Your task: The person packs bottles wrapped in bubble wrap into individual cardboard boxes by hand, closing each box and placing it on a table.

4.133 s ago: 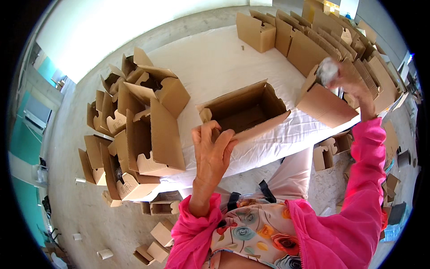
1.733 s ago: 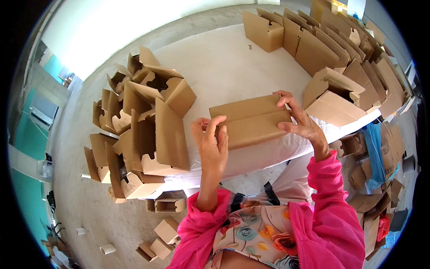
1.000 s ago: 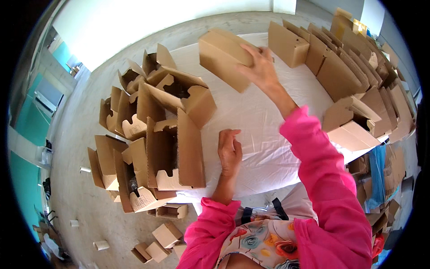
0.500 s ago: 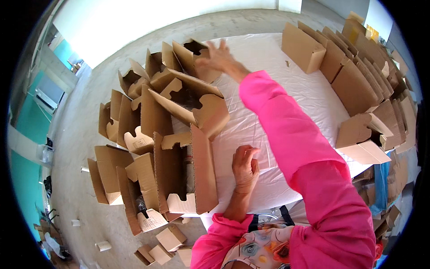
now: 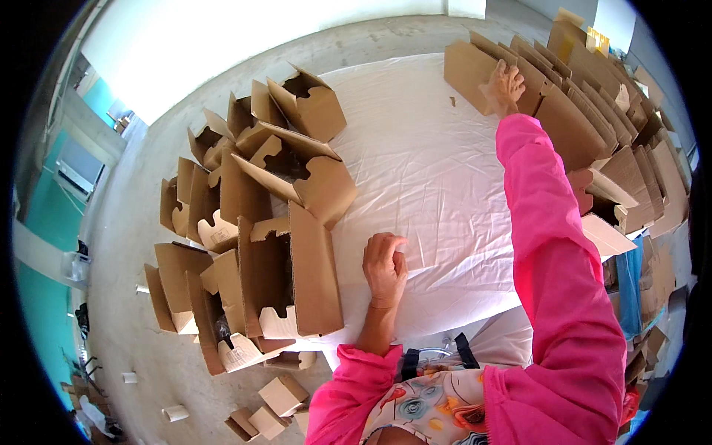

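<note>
Right hand (image 5: pixel 504 83) on brown flat carton (image 5: pixel 469 73), far right row.

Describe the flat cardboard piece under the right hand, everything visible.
The flat cardboard piece is plain brown corrugated-looking board, folded flat, unprinted on the visible face. It stands leaning at the front of a row of flattened boxes along the far right of the white-covered table, its lower edge on the cloth. The right hand lies on its upper right part, fingers spread over the top edge; whether the grip is closed cannot be told. The piece behind it touches its back. A small scrap lies nearby.
</note>
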